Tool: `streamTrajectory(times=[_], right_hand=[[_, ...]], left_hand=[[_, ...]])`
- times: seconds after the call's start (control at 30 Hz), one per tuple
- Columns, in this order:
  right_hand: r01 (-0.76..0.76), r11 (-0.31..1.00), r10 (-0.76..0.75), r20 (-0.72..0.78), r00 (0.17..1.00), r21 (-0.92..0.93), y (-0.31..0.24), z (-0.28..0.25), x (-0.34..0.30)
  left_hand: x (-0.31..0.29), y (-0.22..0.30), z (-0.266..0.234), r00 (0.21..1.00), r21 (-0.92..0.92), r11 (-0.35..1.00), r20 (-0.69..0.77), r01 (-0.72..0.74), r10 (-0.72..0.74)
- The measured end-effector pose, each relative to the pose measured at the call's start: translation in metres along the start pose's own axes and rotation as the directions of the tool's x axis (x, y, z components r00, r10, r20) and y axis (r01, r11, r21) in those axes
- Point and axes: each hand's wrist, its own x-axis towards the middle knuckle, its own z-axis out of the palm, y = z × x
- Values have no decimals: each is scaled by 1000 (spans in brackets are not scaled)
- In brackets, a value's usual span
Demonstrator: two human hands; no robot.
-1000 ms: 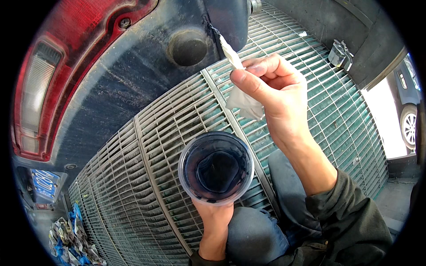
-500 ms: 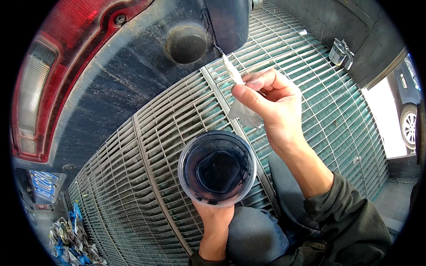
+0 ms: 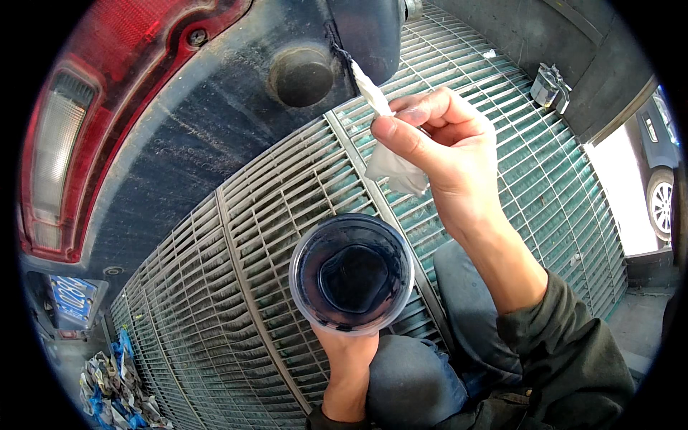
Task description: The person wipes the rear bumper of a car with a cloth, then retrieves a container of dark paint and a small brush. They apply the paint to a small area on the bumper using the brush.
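My left hand holds a clear plastic cup from below, its fingers mostly hidden underneath. Dark blue-black liquid pools in the cup and coats its inner wall. Between thumb and fingers, my right hand pinches a twisted white tissue or thin cloth, whose loose end hangs down under the hand. The twist's darkened tip reaches a narrow dark seam at the corner of a dusty dark blue car bumper, beside a round black plug.
A red and clear tail light fills the upper left. Metal floor grating spreads beneath my knees. A small can stands by the right wall, crumpled masking paper lies lower left, and another car is outside at right.
My right hand has moved slightly up, and the twist's tip has slid up and left along the bumper seam. The cup and left hand stay almost where they were.
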Motion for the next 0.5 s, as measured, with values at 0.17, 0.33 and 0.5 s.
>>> streamTrajectory(times=[0.17, 0.33, 0.5], right_hand=[[-4, 1000, 4, 18, 1000, -7, -2, -8, -5], [-79, 977, 79, -10, 997, -200, -7, -51, -27], [-274, 932, 203, -285, 937, -236, -43, -132, -57]], left_hand=[[0, 1, 5, 999, -25, 999, -15, -47, 46], [-2, -5, 0, 999, -31, 999, 14, -43, 44], [-3, 30, 6, 950, -451, 838, 101, 308, -295]])
